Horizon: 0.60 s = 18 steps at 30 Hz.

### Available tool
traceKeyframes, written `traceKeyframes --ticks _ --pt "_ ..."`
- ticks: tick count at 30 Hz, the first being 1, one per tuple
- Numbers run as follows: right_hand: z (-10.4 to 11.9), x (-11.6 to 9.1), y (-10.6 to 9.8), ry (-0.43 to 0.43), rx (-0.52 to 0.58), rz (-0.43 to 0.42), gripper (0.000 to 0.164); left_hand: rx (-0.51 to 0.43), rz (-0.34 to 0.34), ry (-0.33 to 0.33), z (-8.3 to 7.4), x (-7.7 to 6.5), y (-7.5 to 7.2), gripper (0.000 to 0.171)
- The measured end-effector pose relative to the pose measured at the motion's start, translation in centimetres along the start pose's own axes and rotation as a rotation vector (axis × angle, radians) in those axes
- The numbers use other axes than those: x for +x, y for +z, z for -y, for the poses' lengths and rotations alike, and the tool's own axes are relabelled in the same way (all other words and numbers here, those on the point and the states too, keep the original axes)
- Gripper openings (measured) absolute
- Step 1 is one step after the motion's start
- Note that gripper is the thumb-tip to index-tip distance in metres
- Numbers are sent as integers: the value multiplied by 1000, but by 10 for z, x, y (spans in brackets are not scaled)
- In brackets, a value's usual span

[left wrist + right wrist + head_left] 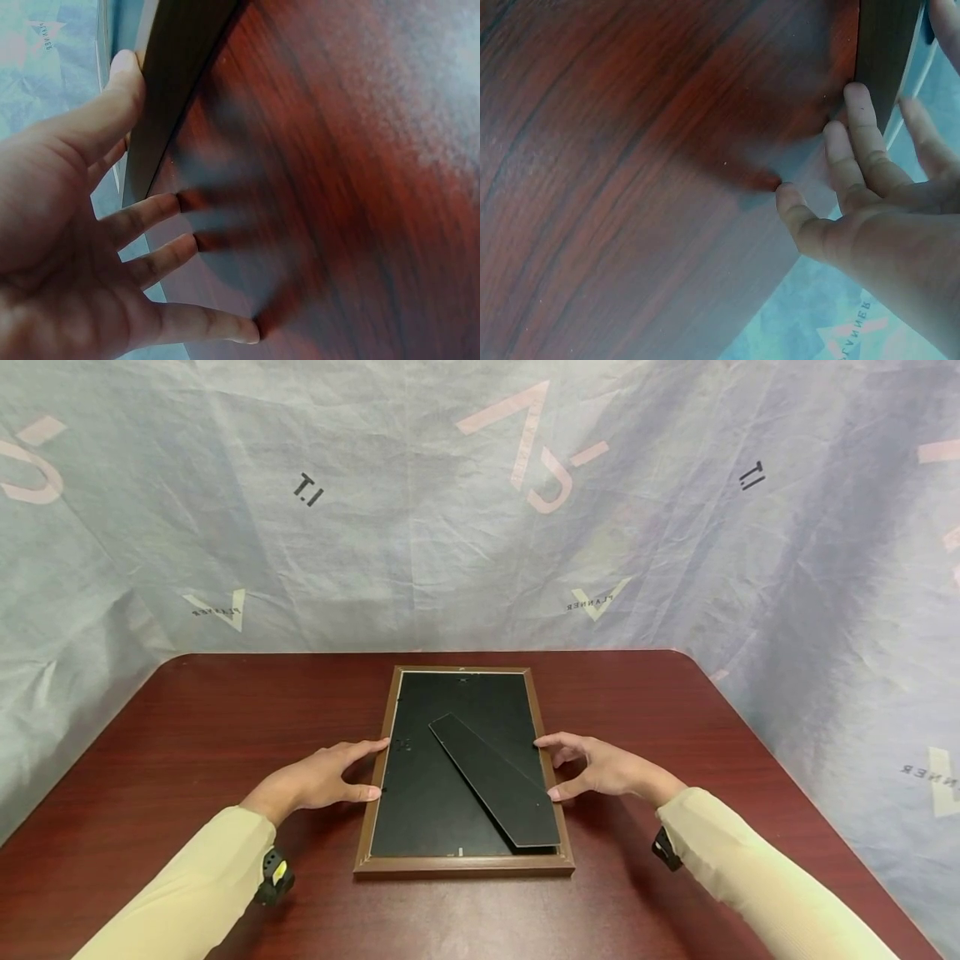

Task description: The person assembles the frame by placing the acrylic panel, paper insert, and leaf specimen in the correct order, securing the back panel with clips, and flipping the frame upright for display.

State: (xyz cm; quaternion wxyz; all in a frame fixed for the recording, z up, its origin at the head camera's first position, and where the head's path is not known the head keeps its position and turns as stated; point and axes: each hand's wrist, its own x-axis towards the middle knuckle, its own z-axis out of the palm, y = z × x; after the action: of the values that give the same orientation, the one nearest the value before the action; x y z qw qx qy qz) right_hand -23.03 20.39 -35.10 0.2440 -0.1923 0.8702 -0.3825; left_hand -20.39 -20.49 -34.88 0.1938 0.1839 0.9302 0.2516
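Note:
A brown-edged picture frame (465, 866) lies face down, its black backing board (420, 777) upward. A black easel stand (491, 785) slants across the backing, its wide end toward the near right corner. My left hand (322, 774) touches the frame's left edge with thumb and index finger. In the left wrist view that hand's other fingers (154, 264) spread down to the tabletop. On the opposite edge, my right hand (603, 766) rests its index fingertip and thumb. The right wrist view shows other fingers (866, 139) reaching low beside the frame's side.
The frame sits on a dark red wood-grain table (262, 710). Behind and around the table hangs a pale printed cloth (405, 527). Dark bands with devices (274, 872) are worn at both wrists.

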Motion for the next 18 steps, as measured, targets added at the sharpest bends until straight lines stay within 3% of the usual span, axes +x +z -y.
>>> traceKeyframes --ticks 5,13,18 --pt "-1 -1 -1 14 -17 -2 93 -3 -1 9 0 1 1 82" --pt "3 -1 1 42 -80 -17 95 -7 1 12 0 1 1 81" --pt "10 0 1 68 -199 -37 95 -1 1 12 1 0 1 81"
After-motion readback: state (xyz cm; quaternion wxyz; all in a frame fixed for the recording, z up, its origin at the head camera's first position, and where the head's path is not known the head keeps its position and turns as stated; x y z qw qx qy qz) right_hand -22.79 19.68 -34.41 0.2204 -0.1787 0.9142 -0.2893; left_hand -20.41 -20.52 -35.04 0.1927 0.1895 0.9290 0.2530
